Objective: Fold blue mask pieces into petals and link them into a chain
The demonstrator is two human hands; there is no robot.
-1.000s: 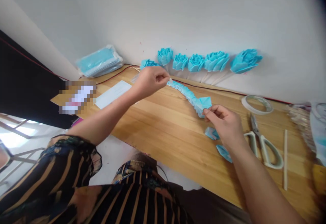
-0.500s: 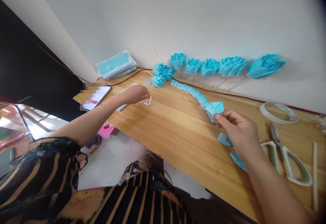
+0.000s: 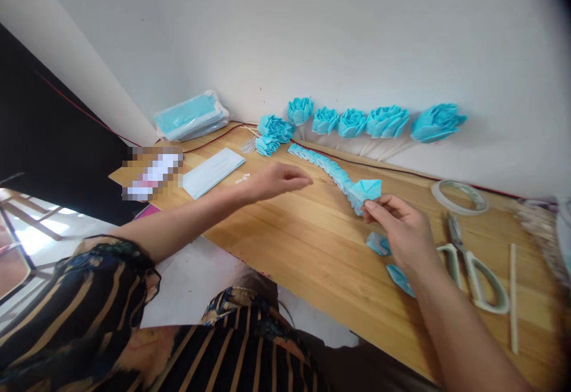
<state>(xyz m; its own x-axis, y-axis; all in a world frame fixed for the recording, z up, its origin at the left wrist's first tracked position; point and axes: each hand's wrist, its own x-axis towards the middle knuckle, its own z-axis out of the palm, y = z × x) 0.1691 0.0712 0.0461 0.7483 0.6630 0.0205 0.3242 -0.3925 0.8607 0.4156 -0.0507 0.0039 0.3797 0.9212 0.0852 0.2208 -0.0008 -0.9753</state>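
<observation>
In my right hand (image 3: 404,225), a folded light-blue petal (image 3: 369,190) is pinched between thumb and finger. It is held at the near end of a row of overlapping blue folded petals (image 3: 328,165) on the table. My left hand (image 3: 285,181) hangs above the wood to the left of that row. Its fingertips are pressed together, and whatever they may hold is too small to see. Small white strips (image 3: 243,178) lie behind the left wrist. Two loose folded blue pieces, one a crumpled petal (image 3: 378,243), rest below my right hand.
Several blue flowers (image 3: 352,122) on white stems lean along the wall. Scissors (image 3: 475,273), a tape roll (image 3: 459,196) and a pale stick (image 3: 514,297) lie at the right. A flat stack of masks (image 3: 214,172), a bagged mask pack (image 3: 191,115) and a phone (image 3: 154,175) are at the left.
My left hand has moved right, away from the small white strips and towards the petal. My right hand keeps its pinch on the petal. The view has shifted slightly.
</observation>
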